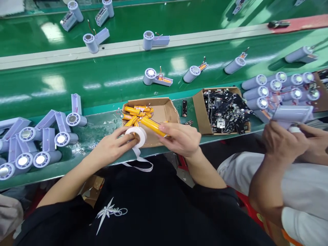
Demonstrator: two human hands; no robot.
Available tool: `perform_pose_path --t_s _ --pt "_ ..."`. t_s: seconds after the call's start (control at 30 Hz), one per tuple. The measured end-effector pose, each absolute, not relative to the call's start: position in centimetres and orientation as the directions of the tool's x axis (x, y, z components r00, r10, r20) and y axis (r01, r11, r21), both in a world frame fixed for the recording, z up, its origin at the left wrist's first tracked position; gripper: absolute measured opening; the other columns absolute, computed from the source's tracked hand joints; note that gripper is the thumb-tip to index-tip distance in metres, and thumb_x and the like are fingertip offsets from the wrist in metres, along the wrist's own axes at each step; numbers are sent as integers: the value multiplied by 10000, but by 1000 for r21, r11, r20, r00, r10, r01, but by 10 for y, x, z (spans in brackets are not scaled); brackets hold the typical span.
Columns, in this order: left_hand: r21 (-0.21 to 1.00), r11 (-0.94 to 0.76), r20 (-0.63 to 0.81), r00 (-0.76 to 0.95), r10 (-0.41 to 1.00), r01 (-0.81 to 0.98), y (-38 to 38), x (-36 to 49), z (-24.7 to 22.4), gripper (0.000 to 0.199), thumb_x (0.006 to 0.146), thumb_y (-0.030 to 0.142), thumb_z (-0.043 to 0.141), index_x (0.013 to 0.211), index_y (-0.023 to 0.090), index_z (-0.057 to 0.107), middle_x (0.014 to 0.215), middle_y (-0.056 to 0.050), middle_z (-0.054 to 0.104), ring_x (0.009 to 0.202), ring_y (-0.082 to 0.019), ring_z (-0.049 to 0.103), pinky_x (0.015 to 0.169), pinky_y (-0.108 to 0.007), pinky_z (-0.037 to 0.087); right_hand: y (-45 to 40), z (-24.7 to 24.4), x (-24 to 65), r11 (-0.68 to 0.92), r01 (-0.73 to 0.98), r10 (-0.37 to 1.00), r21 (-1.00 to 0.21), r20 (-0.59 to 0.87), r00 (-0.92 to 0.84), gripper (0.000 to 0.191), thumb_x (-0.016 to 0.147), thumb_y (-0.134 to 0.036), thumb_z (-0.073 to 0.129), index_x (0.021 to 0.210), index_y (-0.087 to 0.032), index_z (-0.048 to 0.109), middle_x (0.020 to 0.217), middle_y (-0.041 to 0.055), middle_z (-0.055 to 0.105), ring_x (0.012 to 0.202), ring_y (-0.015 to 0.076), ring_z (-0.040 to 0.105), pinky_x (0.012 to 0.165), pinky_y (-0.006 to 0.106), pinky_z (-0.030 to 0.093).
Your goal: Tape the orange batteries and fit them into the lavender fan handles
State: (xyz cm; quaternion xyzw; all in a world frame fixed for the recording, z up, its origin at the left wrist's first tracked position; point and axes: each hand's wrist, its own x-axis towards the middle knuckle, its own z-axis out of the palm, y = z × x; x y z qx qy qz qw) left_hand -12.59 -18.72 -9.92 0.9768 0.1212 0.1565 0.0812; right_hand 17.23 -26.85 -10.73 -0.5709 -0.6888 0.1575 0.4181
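My left hand (116, 145) has its fingers closed on a roll of white tape (141, 138), and a loose strip (143, 164) dangles from it toward my shirt. Between the thumb and fingers of my right hand (183, 138) is a yellow cylindrical battery (151, 125), tilted, its far end close to the roll. Both hands are over the near side of an open cardboard box (165, 111). Several more wired yellow batteries (133, 111) lie heaped in the left part of that box.
Several lavender fan-like housings (61, 140) stand at left; others ride the green belt (115, 73). A box of black circuit boards (225, 109) stands right of mine, with one loose board (184, 108) between. A co-worker's hands (287, 143) hold a housing at far right.
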Motion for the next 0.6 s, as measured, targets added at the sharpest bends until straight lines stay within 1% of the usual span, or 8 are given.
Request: perform_pose_path --t_s 0.1,0.17,0.27,0.37,0.43,0.47,0.53,0.6 --pt "189 -955 267 924 273 227 -187 -124 -99 474 1007 33 641 1432 239 676 1294 -104 767 1437 -320 614 988 -398 693 -276 -127 156 291 586 929 -757 370 16 118 915 -397 795 1014 -346 834 1023 32 878 954 269 853 827 411 734" --pt "147 -962 244 934 262 232 -186 -123 -95 463 1002 30 648 1415 236 684 1286 -99 767 1419 -316 629 935 -366 705 -280 -135 151 261 497 947 -828 319 33 180 892 -424 821 1036 -318 839 1094 55 875 1037 290 850 940 447 725" --pt "-5 -976 218 952 213 219 -182 -119 -85 407 1025 44 620 1374 233 707 1241 -89 772 1378 -311 664 924 -366 713 -276 -133 157 120 215 991 -969 128 23 364 879 -479 863 1178 -274 827 1214 80 857 1151 292 830 1053 455 689" --pt "-121 -979 195 971 141 166 -179 -110 -72 368 1035 37 582 1306 229 740 1170 -78 771 1385 -312 677 957 -378 713 -260 -120 173 -108 -70 981 -992 -95 -169 574 857 -447 915 1380 -262 766 1253 77 848 1141 268 832 969 419 720" --pt "-112 -983 184 975 126 148 -179 -103 -65 384 1031 20 556 1287 231 749 1124 -79 763 1395 -309 681 963 -370 714 -251 -111 180 -202 -130 939 -971 -154 -306 619 817 -414 954 1386 -251 773 1249 72 849 1148 274 829 959 435 728" --pt "-91 -983 187 972 140 159 -180 -100 -64 398 1028 17 550 1298 233 747 1116 -84 759 1403 -313 679 965 -371 715 -248 -108 180 -215 -139 933 -967 -161 -322 601 796 -407 972 1347 -243 797 1241 70 851 1156 281 826 981 452 723" --pt "-44 -976 221 955 199 213 -188 -95 -66 419 1030 35 559 1352 242 727 1144 -99 757 1443 -342 656 985 -404 717 -250 -109 169 -184 -176 966 -967 -145 -213 569 765 -428 999 1271 -231 828 1254 75 847 1191 298 815 1053 483 697" --pt "1 -958 288 917 276 288 -202 -92 -77 390 1049 92 586 1385 245 710 1161 -114 762 1483 -385 619 1014 -463 713 -259 -118 148 -96 -248 993 -964 -110 42 602 777 -510 986 1284 -235 812 1311 99 828 1234 319 800 1096 501 675"
